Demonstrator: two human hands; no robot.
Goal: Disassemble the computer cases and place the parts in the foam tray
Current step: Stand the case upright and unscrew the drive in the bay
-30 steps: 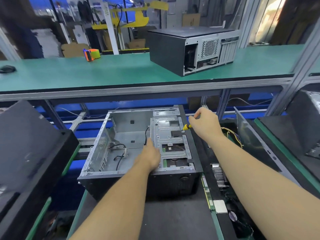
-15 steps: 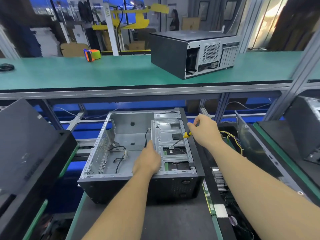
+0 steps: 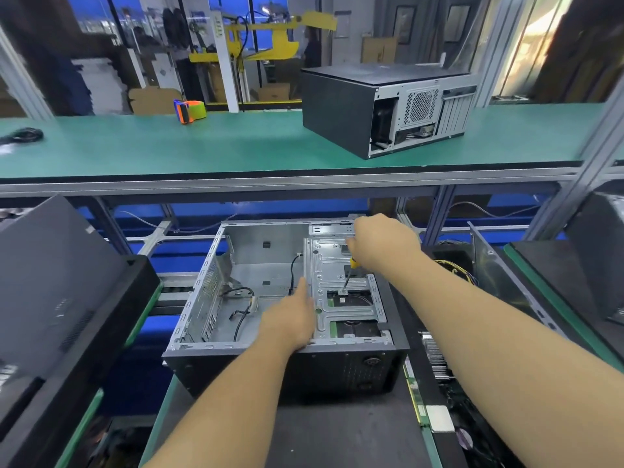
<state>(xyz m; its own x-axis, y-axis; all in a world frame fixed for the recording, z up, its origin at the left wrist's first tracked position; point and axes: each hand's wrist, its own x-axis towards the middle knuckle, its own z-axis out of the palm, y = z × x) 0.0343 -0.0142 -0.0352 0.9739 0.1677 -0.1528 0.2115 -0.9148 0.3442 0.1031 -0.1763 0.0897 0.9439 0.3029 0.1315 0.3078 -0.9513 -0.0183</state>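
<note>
1. Green upper shelf (image 3: 169, 146) carries a closed computer case (image 3: 381, 106) near its right end and a tape dispenser (image 3: 189, 111) at its rear edge.
2. Below, an open case (image 3: 236, 298) lies on the dark bench (image 3: 337, 434).
3. Right hand (image 3: 383, 243) grips a screwdriver (image 3: 349, 275), tip on the drive bracket (image 3: 344, 309).
4. Left hand (image 3: 290, 319) rests relaxed, fingers straight, against the bracket's left edge.

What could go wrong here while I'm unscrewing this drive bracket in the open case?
The screwdriver stands tilted on the bracket, so its tip could slip off the screw. A freed screw might drop into the open case among the loose cables. The left hand rests beside sheet-metal edges that could cut it.
</note>
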